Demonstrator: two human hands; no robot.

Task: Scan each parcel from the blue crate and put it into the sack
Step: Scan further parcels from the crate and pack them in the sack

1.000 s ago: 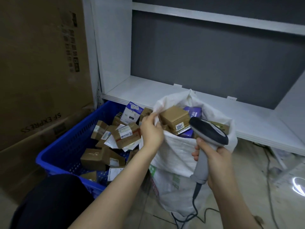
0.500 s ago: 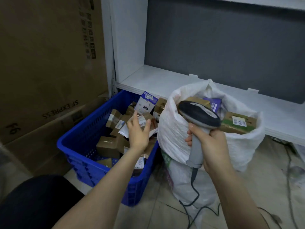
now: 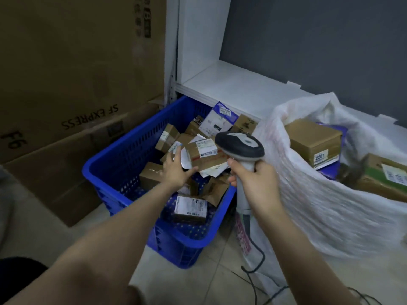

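Fingers (image 3: 236,165) of the right hand (image 3: 255,183) were wrapped round the handle of the scanner (image 3: 240,146), held by the right rim of the blue crate (image 3: 103,164). The left hand (image 3: 176,172) (fingers spread, nothing grasped) was laid against a labelled parcel (image 3: 204,155) in the crate. Other parcels (image 3: 312,139) were seen in the sack (image 3: 319,205) alongside.
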